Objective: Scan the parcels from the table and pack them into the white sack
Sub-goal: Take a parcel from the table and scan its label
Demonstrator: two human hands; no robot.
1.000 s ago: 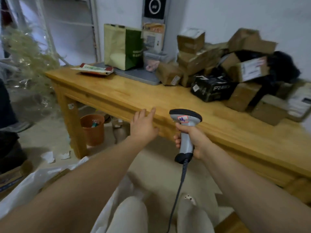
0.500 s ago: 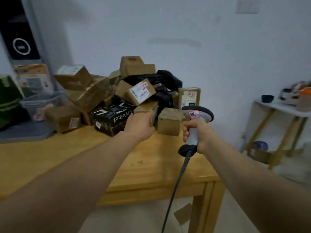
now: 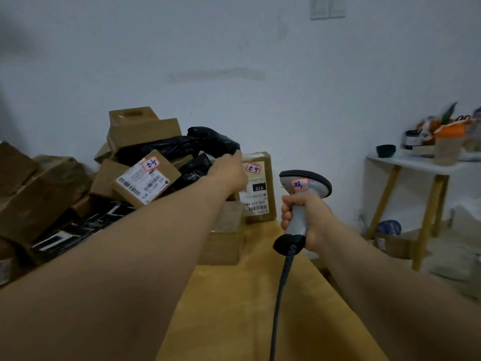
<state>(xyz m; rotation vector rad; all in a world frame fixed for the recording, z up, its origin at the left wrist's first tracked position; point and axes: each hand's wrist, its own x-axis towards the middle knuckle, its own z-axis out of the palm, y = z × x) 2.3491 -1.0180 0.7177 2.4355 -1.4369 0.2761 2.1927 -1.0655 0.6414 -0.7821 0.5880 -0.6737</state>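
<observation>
A heap of parcels lies on the wooden table: brown boxes, one tilted with a white barcode label, and a black plastic parcel on top. An upright brown parcel with a label leans at the heap's right end. My left hand reaches far in, and its fingertips touch the black plastic parcel's right end; the fingers are mostly hidden behind the hand. My right hand grips the grey barcode scanner, held upright to the right of the upright parcel, with its cable hanging down. No white sack is in view.
A black printed box lies low on the left of the heap. Another brown box sits under my left forearm. A white side table with cups and a dark bowl stands at the right against the wall.
My view has swung right and closer to the heap. My left hand has moved from the table's edge up to the black plastic parcel. The scanner stays in my right hand.
</observation>
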